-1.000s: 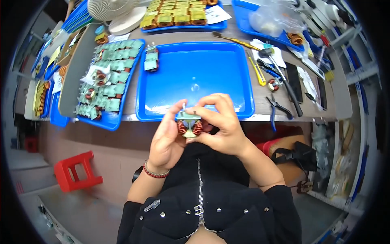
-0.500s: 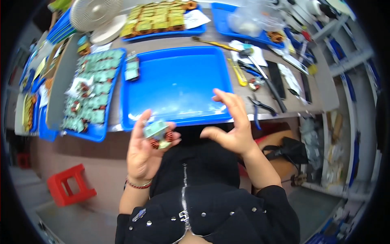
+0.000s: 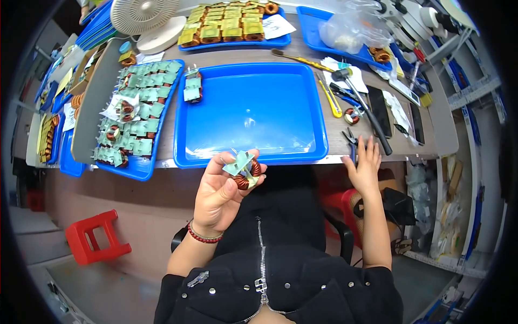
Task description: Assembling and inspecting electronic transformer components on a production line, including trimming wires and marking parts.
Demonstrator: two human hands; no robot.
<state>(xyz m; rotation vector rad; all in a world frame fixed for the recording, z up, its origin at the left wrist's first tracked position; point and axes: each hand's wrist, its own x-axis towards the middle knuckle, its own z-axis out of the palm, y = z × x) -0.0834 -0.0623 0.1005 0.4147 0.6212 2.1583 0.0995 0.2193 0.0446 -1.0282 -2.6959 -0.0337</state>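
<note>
In front of my body, my left hand (image 3: pixel 215 202) holds a copper-wound toroid coil (image 3: pixel 243 181) with a pale green plate on it, gripped between thumb and fingers. My right hand (image 3: pixel 365 167) is at the table's front edge, fingers spread, over a pair of pliers (image 3: pixel 350 137) with dark jaws and blue handles. The palm side and part of the handles are hidden, but the hand does not close around them. Beyond the left hand lies a large blue tray (image 3: pixel 248 116), with a similar green-topped coil part (image 3: pixel 192 88) at its upper left corner.
A blue tray (image 3: pixel 141 174) of several green-topped coils stands on the left. Yellow-topped coils (image 3: pixel 232 27) fill a tray at the back, near a fan (image 3: pixel 144 13). A hammer (image 3: pixel 372 116), a yellow-handled tool (image 3: pixel 333 102) and a small coil (image 3: pixel 353 115) lie right.
My right hand has moved right, from beside the tray to the pliers. My left hand has shifted slightly right with the coil, which is now tilted. The whole view has also shifted.
</note>
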